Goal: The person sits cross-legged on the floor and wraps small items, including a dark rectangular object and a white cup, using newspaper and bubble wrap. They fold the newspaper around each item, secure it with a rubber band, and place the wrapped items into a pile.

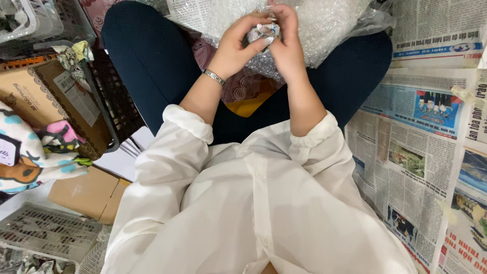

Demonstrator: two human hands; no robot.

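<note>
**Both hands closed on a small wrapped bundle above the lap**

At the far left a patterned cloth (25, 152) in white, pink and teal lies over a brown cardboard box (56, 99), and a black plastic crate (114, 101) stands just beside the box. A crumpled scrap of paper (73, 56) rests on the crate's rim.

Toward the middle, the left hand (238, 45), with a metal bracelet (214, 77) at the wrist, is curled partly shut, its thumb and fingers pinching a small crumpled bundle (261, 33) of whitish wrapping (what is inside it cannot be made out). The right hand (286, 43) meets it from the other side, fingers bent over the top of the same bundle, so the two hands touch around it. The bundle sits between the fingertips, above a sheet of bubble wrap (324, 25) spread across the person's crossed legs in dark trousers (147, 66).

To the right, newspaper sheets (421, 147) cover the floor beside the knee.
</note>
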